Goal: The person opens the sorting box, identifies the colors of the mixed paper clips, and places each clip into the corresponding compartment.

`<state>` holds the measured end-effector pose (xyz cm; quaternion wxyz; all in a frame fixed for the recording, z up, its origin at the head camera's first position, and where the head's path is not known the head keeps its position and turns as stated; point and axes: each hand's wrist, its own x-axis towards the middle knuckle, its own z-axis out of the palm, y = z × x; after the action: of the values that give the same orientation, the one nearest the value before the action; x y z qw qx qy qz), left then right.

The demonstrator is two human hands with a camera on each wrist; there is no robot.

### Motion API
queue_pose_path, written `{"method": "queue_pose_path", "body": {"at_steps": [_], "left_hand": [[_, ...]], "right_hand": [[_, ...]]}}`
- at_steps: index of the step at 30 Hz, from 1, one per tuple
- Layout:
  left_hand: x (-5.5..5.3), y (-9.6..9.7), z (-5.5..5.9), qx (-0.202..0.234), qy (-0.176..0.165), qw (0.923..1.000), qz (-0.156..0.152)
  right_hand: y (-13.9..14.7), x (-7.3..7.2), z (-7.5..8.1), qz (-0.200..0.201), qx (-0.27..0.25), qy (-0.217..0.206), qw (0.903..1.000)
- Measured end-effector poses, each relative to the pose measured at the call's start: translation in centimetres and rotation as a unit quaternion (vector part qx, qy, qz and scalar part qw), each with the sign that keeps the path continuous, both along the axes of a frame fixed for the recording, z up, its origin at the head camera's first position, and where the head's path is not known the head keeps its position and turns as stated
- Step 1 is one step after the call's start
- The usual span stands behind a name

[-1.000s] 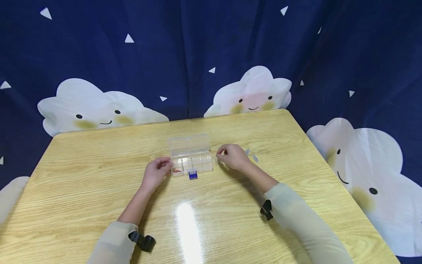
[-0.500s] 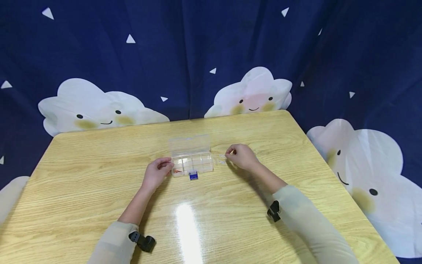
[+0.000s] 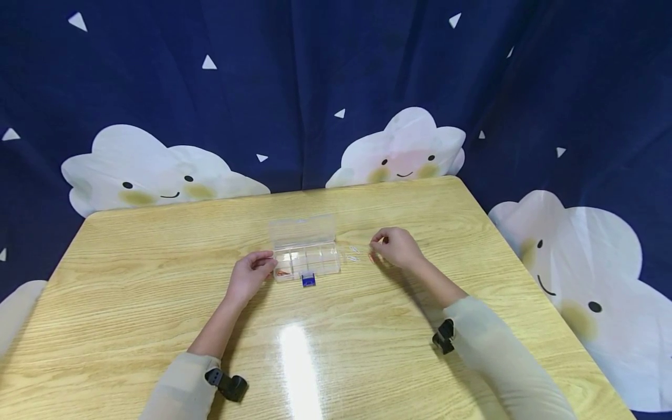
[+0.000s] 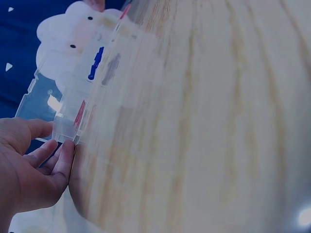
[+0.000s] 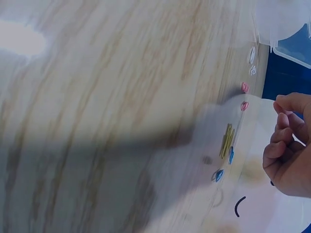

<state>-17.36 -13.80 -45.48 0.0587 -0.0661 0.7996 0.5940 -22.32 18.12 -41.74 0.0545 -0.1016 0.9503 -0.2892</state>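
A clear compartment box (image 3: 321, 259) stands with its lid (image 3: 301, 230) raised and its blue latch (image 3: 307, 280) hanging at the front. Something red (image 4: 80, 114) lies in its leftmost compartment. My left hand (image 3: 248, 276) grips the box's left end, thumb and fingertips at the corners. To the right of the box, my right hand (image 3: 396, 248) hovers with its fingers curled; I see nothing between the fingertips. Red paper clips (image 5: 244, 96) lie near those fingertips. White paper clips (image 3: 353, 258) lie between the box and that hand.
Yellow paper clips (image 5: 226, 141) and blue paper clips (image 5: 219, 175) lie farther right in the right wrist view, hidden behind my hand in the head view. The wooden table (image 3: 157, 280) ends at a dark blue curtain (image 3: 236, 99) with cloud prints.
My right hand has moved right, away from the box, uncovering the white paper clips and covering the blue ones in the head view. My left hand has stayed at the box.
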Motion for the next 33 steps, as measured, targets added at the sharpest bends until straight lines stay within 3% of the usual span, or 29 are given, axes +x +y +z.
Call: {"method": "queue_pose_path", "body": {"at_steps": [26, 33], "left_hand": [[-0.1, 0.1, -0.1, 0.002, 0.005, 1.0000, 0.000], [-0.1, 0.1, -0.1, 0.007, 0.007, 1.0000, 0.001]], "right_hand": [[3.5, -0.1, -1.1, -0.045, 0.019, 0.027, 0.9984], [4.6, 0.0, -1.3, -0.059, 0.009, 0.008, 0.9982]]}}
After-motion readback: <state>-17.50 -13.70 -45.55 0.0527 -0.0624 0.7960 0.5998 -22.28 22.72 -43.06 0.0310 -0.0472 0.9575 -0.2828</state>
